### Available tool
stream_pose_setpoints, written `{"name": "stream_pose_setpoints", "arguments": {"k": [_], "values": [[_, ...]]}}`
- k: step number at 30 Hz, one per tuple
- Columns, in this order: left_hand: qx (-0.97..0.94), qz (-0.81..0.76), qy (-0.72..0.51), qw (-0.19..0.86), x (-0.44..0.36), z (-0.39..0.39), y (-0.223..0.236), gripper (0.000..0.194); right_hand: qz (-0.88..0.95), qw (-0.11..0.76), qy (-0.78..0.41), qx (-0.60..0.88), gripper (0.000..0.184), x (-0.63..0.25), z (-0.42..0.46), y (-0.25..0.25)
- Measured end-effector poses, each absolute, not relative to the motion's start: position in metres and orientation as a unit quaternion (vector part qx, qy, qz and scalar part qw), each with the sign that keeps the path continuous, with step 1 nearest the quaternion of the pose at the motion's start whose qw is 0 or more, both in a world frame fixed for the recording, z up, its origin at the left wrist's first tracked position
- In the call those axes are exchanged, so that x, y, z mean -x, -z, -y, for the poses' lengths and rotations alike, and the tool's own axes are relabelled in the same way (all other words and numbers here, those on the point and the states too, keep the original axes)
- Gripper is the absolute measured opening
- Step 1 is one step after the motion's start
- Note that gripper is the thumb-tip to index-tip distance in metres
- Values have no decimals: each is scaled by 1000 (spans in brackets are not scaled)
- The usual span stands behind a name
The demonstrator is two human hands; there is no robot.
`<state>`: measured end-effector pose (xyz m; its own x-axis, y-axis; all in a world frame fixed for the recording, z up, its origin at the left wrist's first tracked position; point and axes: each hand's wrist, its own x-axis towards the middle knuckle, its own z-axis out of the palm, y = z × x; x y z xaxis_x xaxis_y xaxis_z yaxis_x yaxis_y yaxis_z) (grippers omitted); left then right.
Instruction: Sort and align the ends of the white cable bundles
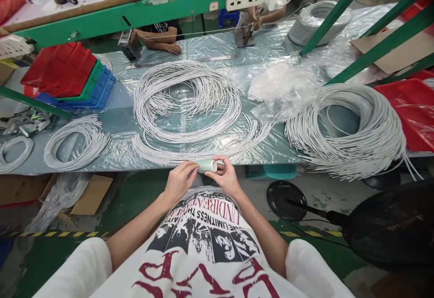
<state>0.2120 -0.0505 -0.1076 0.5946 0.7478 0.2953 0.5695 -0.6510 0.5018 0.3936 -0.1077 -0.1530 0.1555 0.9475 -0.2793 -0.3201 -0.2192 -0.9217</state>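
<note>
Left to right on the tabletop [119,119]: two small wire coils [91,136], one big middle coil [212,94], one loose wire bundle [217,151] in front of it, one big right coil [375,128]. One pale green roll [205,166] at the front edge, left hand [180,180] pinching its left end, right hand [225,177] at its right. Around: stacked bins [61,71], crumpled plastic [283,87], green strut [326,26] partly blocking the rear coil [301,26].

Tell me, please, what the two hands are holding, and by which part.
A small pale-green roll: the left hand holds it at its left end, the right hand at its open right end.
</note>
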Motion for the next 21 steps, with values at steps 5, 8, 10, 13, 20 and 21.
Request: {"name": "stream_pose_setpoints", "arguments": {"k": [5,8,10,13,20,21], "values": [[-925,-338,-110,134,-210,45,111,15,354,506,-559,553,52,-401,110,149],[-940,-319,-55,107,-214,43,115,13,373,497,-538,570,50,-404,109,148],[-944,-314,-39,96,-218,42,118,10,382,489,-526,582,48,-405,109,148],[-946,-308,-37,94,-223,40,120,8,388,482,-521,588,46,-408,108,151],[-935,-319,-52,144,-234,30,101,8,375,497,-558,549,48,-419,109,154],[-928,-325,-62,170,-236,28,96,7,370,501,-562,544,48,-420,109,154]]}}
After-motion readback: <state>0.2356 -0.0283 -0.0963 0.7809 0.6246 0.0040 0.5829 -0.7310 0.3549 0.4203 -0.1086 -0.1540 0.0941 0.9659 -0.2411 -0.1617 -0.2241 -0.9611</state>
